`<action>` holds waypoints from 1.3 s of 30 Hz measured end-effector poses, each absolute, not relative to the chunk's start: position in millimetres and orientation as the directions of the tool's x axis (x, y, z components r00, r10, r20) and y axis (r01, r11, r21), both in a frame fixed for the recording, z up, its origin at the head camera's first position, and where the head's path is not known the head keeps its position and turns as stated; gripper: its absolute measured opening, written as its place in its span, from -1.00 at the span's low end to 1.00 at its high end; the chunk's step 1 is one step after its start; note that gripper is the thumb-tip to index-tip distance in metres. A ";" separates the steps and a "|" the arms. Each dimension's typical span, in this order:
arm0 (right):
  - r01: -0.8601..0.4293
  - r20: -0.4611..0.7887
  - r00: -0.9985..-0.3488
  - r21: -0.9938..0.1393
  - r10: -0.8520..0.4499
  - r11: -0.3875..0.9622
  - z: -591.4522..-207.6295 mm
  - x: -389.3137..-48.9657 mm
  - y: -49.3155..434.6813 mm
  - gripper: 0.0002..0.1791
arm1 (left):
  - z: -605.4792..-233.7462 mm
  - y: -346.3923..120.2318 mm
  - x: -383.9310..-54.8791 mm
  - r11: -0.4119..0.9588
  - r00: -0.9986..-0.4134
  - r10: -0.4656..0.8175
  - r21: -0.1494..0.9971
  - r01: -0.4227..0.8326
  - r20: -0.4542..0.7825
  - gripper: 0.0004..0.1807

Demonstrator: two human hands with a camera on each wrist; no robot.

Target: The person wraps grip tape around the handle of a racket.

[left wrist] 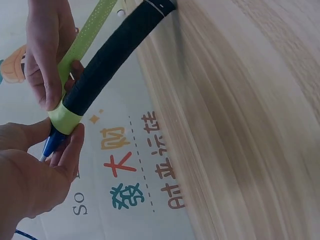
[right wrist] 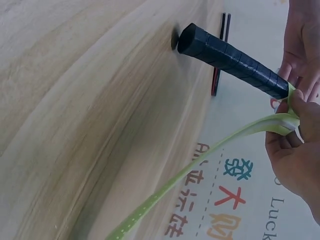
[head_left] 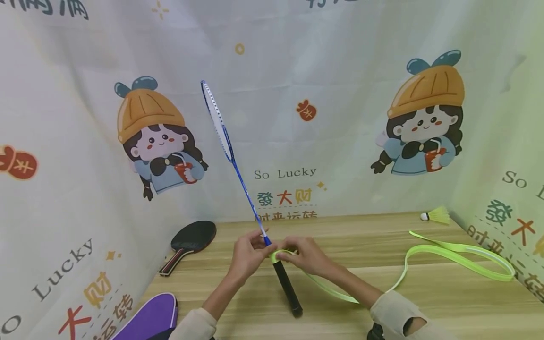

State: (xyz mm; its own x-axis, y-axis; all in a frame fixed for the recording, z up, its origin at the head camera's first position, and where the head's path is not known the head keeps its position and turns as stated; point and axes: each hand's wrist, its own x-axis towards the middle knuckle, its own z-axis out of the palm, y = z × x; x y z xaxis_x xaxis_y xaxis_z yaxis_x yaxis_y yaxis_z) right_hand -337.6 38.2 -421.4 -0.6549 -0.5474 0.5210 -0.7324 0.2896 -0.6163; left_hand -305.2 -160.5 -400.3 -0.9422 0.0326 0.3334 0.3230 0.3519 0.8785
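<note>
The left hand [head_left: 248, 255] grips the slim blue badminton racket [head_left: 246, 190]; the right hand [head_left: 311, 255] pinches the long neon-green perforated strip [left wrist: 86, 44], which should lie taut and flat.

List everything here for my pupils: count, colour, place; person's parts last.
Badminton racket: 1, blue and black, tilted, centre
Tape: 1, lime, round the racket, trailing right
Table tennis bat: 1, black, left on table
Purple item: 1, edged white, lower left, partly cut off
Shuttlecock: 1, lime, white tip, far right
Table: 1, light brown, beneath
Printed cloth: count unclear, pale, surrounding
Dark objects: at least 2, bottom edge
Left hand: 1, bare, holding the racket
Right hand: 1, bare, pinching the tape
Sleeves: 2, cream, bottom
</note>
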 end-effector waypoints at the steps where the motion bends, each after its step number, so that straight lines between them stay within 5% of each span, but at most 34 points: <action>1: -0.728 0.519 -0.659 -0.623 -0.544 0.287 -421.5 -337.2 37.1 -0.91 | -401.0 -161.4 -304.9 0.353 -0.942 0.040 0.877 0.327 0.335 -0.45; 8: -0.631 0.444 -0.716 -0.741 -0.540 0.228 -416.4 -339.8 36.1 -0.87 | -402.5 -167.6 -303.3 0.308 -0.938 0.088 0.887 0.345 0.334 -0.40; 24: -0.675 0.402 -0.687 -0.662 -0.606 0.326 -406.7 -347.8 42.5 -0.85 | -402.9 -169.5 -307.3 0.181 -0.922 0.161 0.908 0.379 0.352 -0.28; 31: -0.699 0.362 -0.636 -0.644 -0.682 0.311 -403.5 -352.3 44.1 -0.83 | -402.3 -167.8 -306.9 0.142 -0.928 0.193 0.926 0.349 0.320 -0.52; 39: -0.678 0.358 -0.660 -0.662 -0.660 0.319 -399.5 -349.1 42.4 -0.81 | -404.1 -157.5 -306.3 0.180 -0.921 0.109 0.904 0.388 0.374 -0.53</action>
State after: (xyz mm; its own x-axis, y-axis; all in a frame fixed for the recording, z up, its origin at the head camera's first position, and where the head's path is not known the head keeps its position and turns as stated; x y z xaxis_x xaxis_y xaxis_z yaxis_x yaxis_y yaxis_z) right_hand -349.1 42.4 -399.5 -0.6600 -0.6603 0.3585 -0.6784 0.3187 -0.6620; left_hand -306.3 -157.5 -404.1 -0.9210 0.1094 0.3738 0.3882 0.1804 0.9038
